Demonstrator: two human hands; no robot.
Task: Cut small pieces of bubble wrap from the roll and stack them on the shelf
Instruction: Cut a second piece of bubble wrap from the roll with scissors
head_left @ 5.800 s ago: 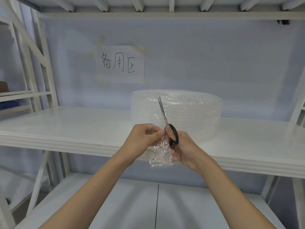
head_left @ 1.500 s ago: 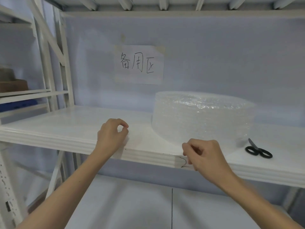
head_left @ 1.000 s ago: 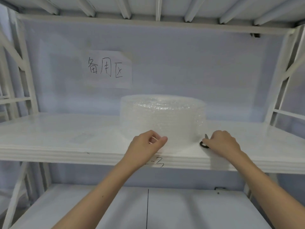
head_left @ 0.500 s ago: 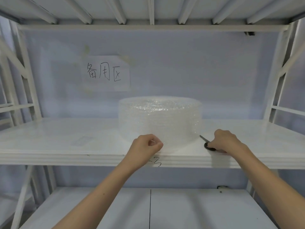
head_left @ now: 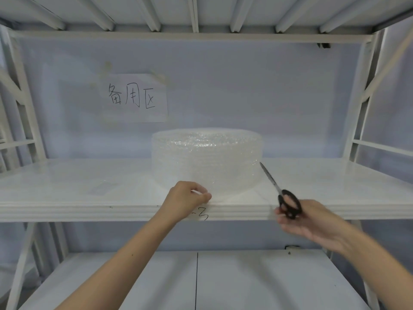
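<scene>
Head view looks into a white metal shelf (head_left: 67, 198) whose middle board carries a roll of bubble wrap (head_left: 206, 159), standing on its flat end near the centre, close to the near edge. The left hand (head_left: 186, 199) reaches to the foot of the roll at its near side, fingers curled with thumb and forefinger pinched together on the loose edge of the wrap, though the clear film there is hard to make out. The right hand (head_left: 308, 220) is to the right, in front of the shelf's near edge and blurred; its fingers pass through the black handles of a pair of scissors (head_left: 279, 191), gripping them, with the blades closed and pointing up and to the far left, their tip just beside the right side of the roll. On the left part of the board lies a flat, clear cut piece (head_left: 101, 186), well apart from the roll. On the back wall above hangs a taped paper sign (head_left: 134, 98) with handwritten characters.
</scene>
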